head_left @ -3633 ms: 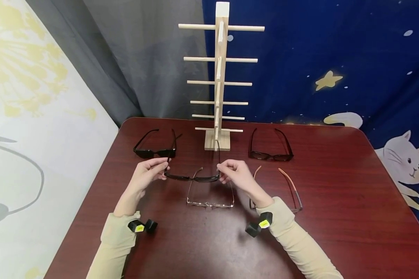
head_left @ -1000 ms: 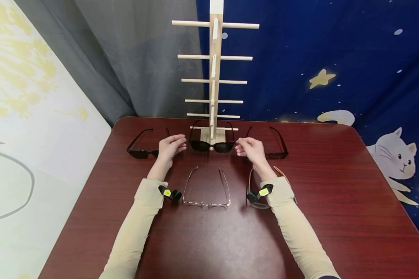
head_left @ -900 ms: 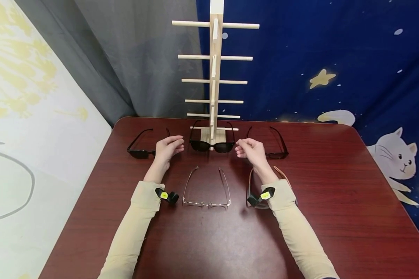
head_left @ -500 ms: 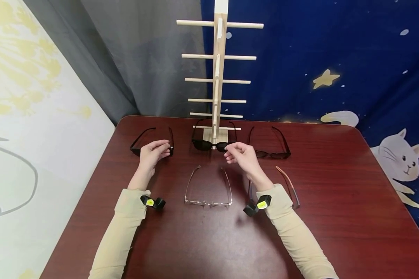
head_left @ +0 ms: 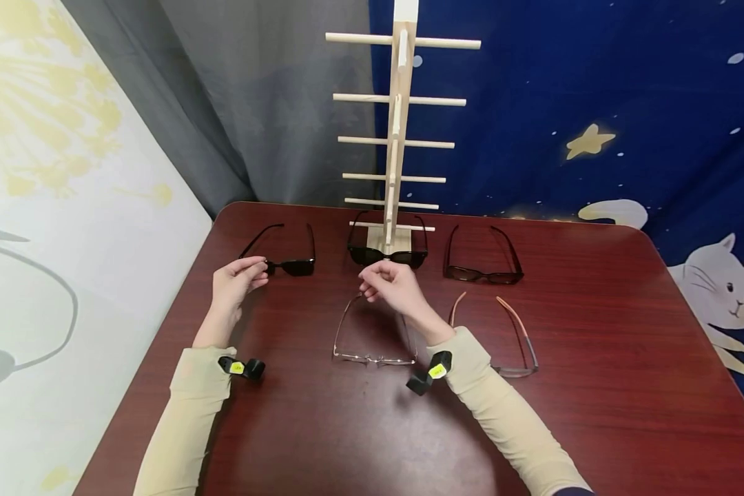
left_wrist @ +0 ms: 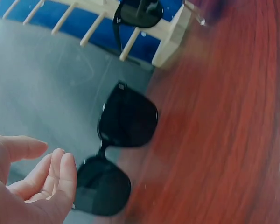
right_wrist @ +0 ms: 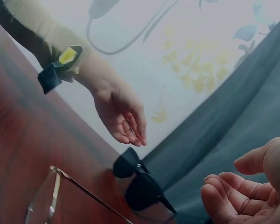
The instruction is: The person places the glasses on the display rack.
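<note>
My left hand (head_left: 238, 282) is at the left end of the black sunglasses (head_left: 296, 266), covering part of their left lens in the head view. In the left wrist view a gap shows between thumb and fingers, and the sunglasses (left_wrist: 128, 116) lie beyond them. My right hand (head_left: 392, 286) hovers in front of the middle sunglasses (head_left: 412, 258), over the temples of the thin metal-framed glasses (head_left: 347, 357). Its thumb and loosely bent fingers (right_wrist: 219, 196) are apart and hold nothing. The middle sunglasses hang on the lowest pegs of the wooden rack (head_left: 397, 124).
Dark-framed glasses (head_left: 485, 277) lie at the back right of the red-brown table (head_left: 595, 344). Glasses with orange temples (head_left: 514, 317) lie in front of them, partly behind the right forearm. A grey curtain (head_left: 285, 103) and a blue curtain (head_left: 521, 83) hang behind the rack.
The middle sunglasses, held in both hands earlier, now rest on the rack's lowest pegs. Both hands have since let go and moved left, the left one to the left sunglasses.
</note>
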`<state>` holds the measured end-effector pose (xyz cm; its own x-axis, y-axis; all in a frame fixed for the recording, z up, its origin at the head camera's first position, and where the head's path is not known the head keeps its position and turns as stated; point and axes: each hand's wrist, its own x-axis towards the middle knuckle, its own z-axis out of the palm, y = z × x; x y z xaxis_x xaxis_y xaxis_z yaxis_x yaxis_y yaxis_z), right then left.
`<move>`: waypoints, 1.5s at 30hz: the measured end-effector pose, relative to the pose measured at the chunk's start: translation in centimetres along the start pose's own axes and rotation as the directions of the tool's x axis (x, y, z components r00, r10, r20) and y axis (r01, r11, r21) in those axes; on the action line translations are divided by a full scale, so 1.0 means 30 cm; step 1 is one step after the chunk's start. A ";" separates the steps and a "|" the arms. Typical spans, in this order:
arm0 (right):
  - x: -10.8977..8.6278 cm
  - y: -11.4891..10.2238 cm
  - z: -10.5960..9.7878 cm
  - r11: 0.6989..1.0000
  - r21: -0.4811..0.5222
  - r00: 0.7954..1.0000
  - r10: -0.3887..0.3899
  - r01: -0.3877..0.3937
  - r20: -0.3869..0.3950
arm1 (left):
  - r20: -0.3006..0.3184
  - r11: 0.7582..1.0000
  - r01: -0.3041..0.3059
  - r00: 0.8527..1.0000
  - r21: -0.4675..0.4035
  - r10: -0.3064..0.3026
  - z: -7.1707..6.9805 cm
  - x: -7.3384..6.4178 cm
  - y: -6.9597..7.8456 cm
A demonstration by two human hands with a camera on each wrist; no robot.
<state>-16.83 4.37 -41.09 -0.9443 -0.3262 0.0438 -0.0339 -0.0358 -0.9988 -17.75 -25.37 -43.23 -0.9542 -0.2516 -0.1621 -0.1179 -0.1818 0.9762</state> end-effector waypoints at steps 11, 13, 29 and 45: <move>0.080 0.048 0.144 0.987 -0.154 0.999 0.041 -0.040 0.004 | -0.195 0.998 0.020 0.980 -0.061 -0.031 -0.101 0.046 -0.015; 0.100 0.056 0.166 0.984 -0.172 0.999 0.052 -0.054 -0.015 | -0.237 0.997 0.022 0.971 -0.069 -0.037 -0.110 0.064 -0.019; 0.244 0.095 0.279 0.912 -0.303 0.959 0.238 -0.275 -0.153 | -0.329 0.988 0.142 0.932 -0.055 -0.152 -0.104 0.187 -0.004; 0.317 0.141 0.346 0.928 -0.164 0.912 0.275 -0.335 -0.304 | -0.275 0.987 0.156 0.948 -0.033 -0.159 -0.114 0.191 -0.010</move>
<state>-22.56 -8.70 -44.65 -0.9701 -0.0199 -0.2419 0.2309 0.2310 -0.9452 -22.24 -29.99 -44.93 -0.8105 -0.4706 -0.3488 -0.2565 -0.2501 0.9336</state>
